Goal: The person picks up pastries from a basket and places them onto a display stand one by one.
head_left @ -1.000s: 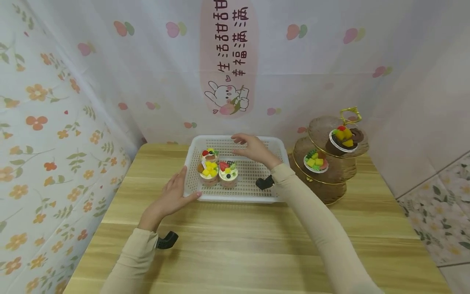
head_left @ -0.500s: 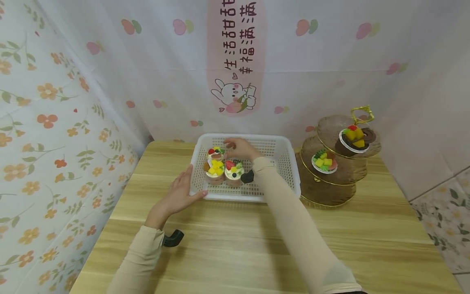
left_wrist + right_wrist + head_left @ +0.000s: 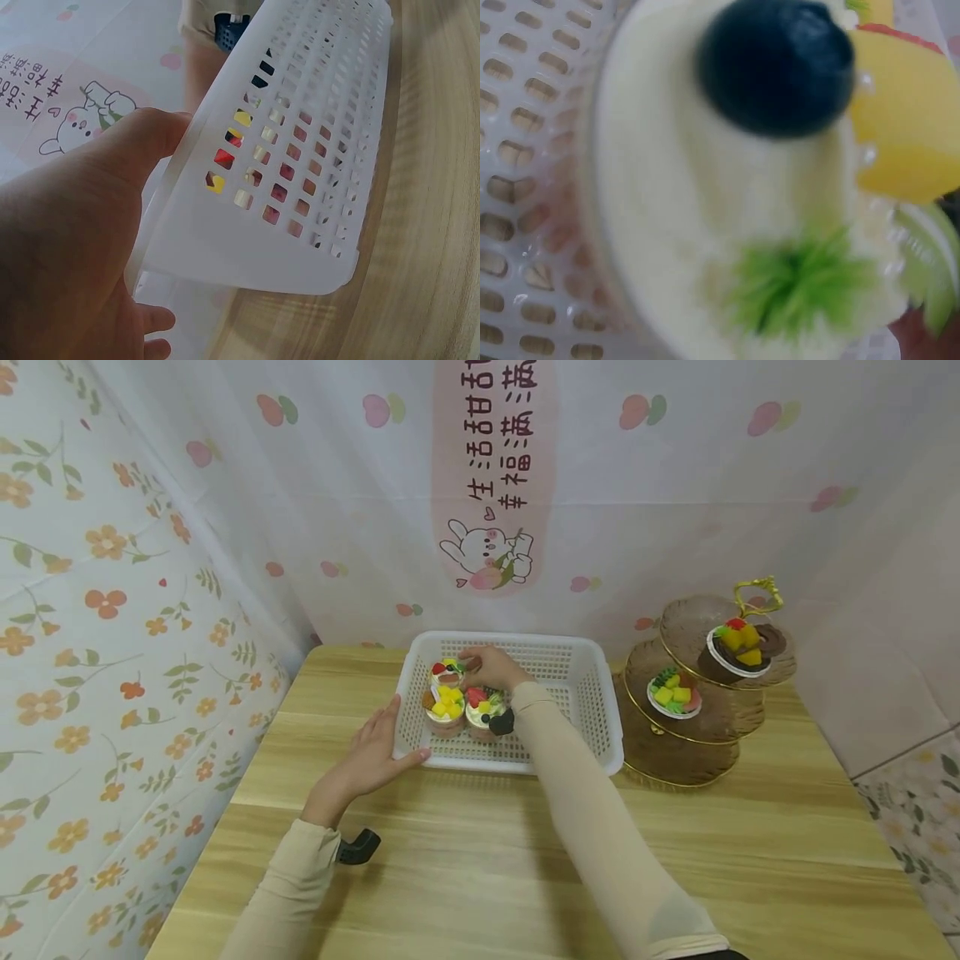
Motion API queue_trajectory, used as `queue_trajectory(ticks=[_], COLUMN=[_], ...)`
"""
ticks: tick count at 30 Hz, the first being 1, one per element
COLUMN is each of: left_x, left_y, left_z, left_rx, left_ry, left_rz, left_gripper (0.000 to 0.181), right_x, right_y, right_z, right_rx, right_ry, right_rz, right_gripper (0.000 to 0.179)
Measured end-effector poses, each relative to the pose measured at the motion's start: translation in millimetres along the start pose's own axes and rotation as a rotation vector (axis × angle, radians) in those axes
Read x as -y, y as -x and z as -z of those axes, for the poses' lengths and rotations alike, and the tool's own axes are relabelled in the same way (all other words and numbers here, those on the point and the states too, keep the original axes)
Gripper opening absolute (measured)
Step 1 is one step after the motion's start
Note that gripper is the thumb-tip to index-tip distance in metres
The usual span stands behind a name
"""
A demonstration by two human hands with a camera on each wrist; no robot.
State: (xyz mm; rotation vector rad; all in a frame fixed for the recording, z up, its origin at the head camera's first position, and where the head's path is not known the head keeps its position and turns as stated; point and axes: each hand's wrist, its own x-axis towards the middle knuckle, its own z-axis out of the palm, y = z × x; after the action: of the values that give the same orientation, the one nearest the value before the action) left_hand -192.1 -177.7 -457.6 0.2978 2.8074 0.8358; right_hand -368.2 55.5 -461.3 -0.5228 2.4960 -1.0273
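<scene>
Head | left hand (image 3: 372, 750) touches basket (image 3: 606, 714) | right hand (image 3: 493, 667) curled (perhaps) near cup (image 3: 447, 678)

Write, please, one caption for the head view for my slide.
Right hand close to three round fruit-topped dessert cups in a white rectangular plastic basket, left hand against its left end.

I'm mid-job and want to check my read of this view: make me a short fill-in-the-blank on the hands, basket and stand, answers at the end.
1. The left hand touches a basket coloured ____.
2. The dessert cups visible in the basket number ____.
3. The handle topping the tiered stand is coloured ____.
4. The hand nearer the stand is the person's ____ one.

Missing words: white; three; gold; right.
</scene>
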Motion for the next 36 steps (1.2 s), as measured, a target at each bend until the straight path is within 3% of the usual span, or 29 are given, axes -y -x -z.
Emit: queue_trajectory(ticks=[16, 29, 36], left_x=[-1.8, -3.0, -1.6], left_y=[2.0, 1.5, 0.3], left_z=[-2.0, -0.5, -0.5], left_rx=[0.005, -0.015, -0.011], left_ry=[0.031, 0.014, 0.017], left_rz=[-0.005, -0.022, -0.005], left_gripper=[0.106, 0.105, 0.106], right_x=[13.1, 15.1, 7.9], right_y=[-5.8, -6.7, -12.0], right_z=[-8.2, -9.4, -11.3], right_rx=[0.021, 0.011, -0.023], right_ry=[0.160, 0.186, 0.114], right_rz=[-0.029, -0.035, -0.054], right_gripper=[0.063, 0.059, 0.065])
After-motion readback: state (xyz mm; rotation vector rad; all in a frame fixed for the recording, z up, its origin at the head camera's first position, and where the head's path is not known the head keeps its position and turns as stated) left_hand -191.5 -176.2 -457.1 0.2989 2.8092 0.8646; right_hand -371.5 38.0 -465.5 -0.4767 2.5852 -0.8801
